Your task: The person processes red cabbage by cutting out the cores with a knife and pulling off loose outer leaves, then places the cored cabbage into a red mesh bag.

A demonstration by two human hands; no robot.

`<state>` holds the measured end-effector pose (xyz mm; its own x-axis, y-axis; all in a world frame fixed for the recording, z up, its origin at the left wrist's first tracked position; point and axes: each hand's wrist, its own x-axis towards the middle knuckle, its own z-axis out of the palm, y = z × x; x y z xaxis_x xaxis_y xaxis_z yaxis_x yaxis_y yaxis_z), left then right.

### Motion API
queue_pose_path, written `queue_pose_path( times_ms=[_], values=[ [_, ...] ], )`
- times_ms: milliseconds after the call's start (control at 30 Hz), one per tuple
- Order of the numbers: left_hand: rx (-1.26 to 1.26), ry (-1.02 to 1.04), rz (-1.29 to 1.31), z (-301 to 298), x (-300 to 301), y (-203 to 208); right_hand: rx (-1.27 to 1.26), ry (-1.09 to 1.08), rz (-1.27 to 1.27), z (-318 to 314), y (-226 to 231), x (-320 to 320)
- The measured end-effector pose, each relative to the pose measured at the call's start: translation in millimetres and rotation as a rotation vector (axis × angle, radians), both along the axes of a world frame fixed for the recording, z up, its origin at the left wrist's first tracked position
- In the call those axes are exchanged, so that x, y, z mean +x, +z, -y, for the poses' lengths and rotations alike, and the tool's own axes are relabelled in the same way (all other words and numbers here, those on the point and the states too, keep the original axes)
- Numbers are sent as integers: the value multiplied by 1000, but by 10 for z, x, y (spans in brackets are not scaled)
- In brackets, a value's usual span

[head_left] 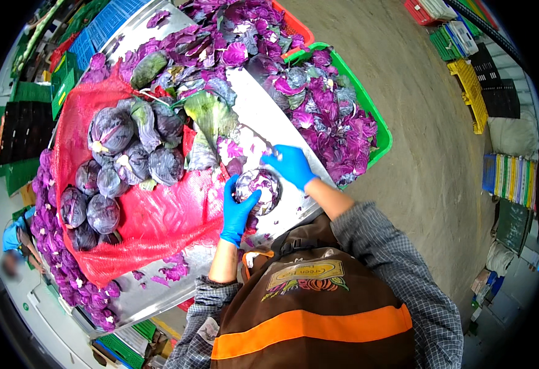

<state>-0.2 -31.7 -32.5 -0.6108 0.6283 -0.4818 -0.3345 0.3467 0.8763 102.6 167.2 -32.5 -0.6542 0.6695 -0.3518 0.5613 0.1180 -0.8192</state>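
A red cabbage (pixel 268 184) with a pale, cut-looking upper side rests on the metal table (pixel 263 117) near its front edge. My left hand (pixel 237 212), in a blue glove, holds its left side, thumb over the top. Just beyond its upper right is my gloved right hand (pixel 291 166), fingers curled together; I cannot make out what they hold, if anything. A large green and purple outer leaf (pixel 211 120) lies past the cabbage. To the left, several whole red cabbages (pixel 110 130) sit on a red mesh sack (pixel 158 215).
A green crate (pixel 377 120) full of loose purple leaves stands against the table's right side, with a red crate (pixel 297 27) beyond. More leaves (pixel 232 31) heap at the table's far end. Purple cabbages (pixel 57 240) line the left edge. Another person (pixel 17 240) is at far left.
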Motion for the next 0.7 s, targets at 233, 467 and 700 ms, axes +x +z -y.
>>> queue_pose_path(
  times_ms=[233, 467, 700],
  values=[
    [-34, 221, -5, 269, 281, -103, -73, 10, 113, -179, 5, 224],
    [17, 351, 280, 115, 211, 41, 238, 297, 69, 512, 454, 619],
    [14, 303, 301, 71, 135, 64, 490, 399, 204, 613, 389, 406]
  ],
)
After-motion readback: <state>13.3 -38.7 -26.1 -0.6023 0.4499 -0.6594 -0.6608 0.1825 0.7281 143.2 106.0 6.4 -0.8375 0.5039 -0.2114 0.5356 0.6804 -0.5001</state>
